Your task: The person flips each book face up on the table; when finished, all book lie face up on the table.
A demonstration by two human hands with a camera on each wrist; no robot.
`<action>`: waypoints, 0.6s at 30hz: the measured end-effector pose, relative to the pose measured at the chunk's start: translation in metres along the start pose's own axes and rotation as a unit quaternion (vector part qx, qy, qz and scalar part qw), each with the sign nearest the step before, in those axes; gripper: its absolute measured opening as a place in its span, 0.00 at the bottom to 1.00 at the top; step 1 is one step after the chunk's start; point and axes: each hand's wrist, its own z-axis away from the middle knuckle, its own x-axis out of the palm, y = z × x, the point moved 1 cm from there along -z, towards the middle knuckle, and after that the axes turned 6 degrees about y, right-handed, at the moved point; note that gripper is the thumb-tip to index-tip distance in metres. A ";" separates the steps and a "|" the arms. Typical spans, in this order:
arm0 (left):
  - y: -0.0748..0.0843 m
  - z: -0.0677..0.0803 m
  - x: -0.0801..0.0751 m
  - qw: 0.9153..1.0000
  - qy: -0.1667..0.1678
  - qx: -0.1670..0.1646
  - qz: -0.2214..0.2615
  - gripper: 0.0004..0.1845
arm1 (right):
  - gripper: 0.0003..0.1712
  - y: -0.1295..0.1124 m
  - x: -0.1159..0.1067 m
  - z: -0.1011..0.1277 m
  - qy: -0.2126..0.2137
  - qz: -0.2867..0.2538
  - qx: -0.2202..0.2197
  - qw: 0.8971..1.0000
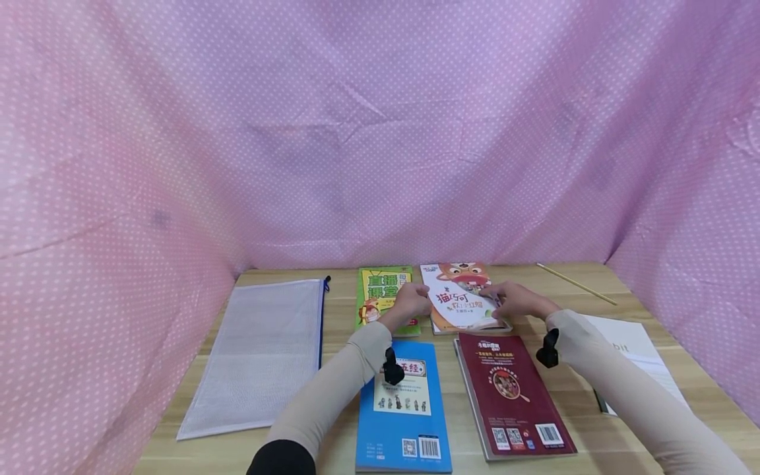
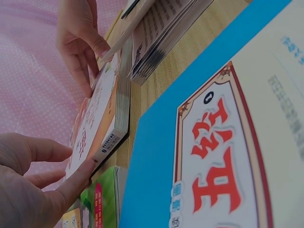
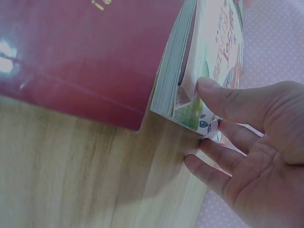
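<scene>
A white picture book (image 1: 460, 300) with an orange cartoon animal lies at the back centre of the wooden table (image 1: 338, 316). My left hand (image 1: 413, 300) touches its left spine edge with straight fingers (image 2: 78, 178). My right hand (image 1: 513, 298) is at its right edge. In the right wrist view the thumb (image 3: 204, 85) is tucked at the page edge and the fingers lie on the cover, which it pinches and lifts slightly (image 3: 206, 107). The left wrist view shows the white book (image 2: 102, 111) with its cover raised by the right hand (image 2: 78, 42).
A green book (image 1: 382, 297) lies left of the white one. A blue book (image 1: 404, 406) and a maroon book (image 1: 510, 392) lie nearer me. A mesh zip pouch (image 1: 258, 353) is on the left, white papers (image 1: 632, 356) on the right, a pencil (image 1: 576, 284) at the back right. Pink dotted cloth (image 1: 380, 132) surrounds the table.
</scene>
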 end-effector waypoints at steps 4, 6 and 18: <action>0.000 0.000 0.000 1.000 -0.005 0.000 0.009 0.28 | 0.34 0.000 0.001 0.001 0.004 0.001 -0.011 1.000; 0.000 0.001 -0.001 1.000 -0.006 0.002 0.012 0.28 | 0.34 0.000 0.001 0.001 0.003 0.005 -0.013 1.000; 0.002 0.010 -0.016 0.998 -0.023 0.052 0.005 0.26 | 0.36 -0.006 0.001 0.002 0.007 -0.006 0.018 1.000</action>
